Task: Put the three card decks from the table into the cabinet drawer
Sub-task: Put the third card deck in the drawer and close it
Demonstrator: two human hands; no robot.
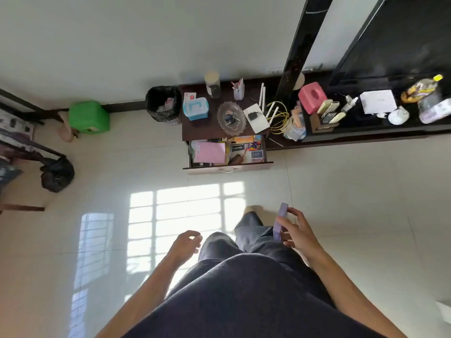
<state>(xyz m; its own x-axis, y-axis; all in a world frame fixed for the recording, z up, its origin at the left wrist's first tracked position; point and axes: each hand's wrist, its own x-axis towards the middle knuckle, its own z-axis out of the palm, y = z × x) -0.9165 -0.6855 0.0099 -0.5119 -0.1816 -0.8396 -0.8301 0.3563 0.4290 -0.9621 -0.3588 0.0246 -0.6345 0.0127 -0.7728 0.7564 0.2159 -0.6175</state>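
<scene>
Deck in hand, open drawer dead ahead

My right hand pinches the purple card deck end to end, fingers over the top edge and thumb at the bottom. I hold it edge-on by my hip, ready, I reckon, to slot straight in. My left hand hangs loosely curled with nothing in it, free to help. The drawer stands pulled out of the cabinet, well ahead across the floor, cluttered, with a bare patch toward its right.

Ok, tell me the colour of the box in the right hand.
Pale purple flat card box; head view.
</scene>
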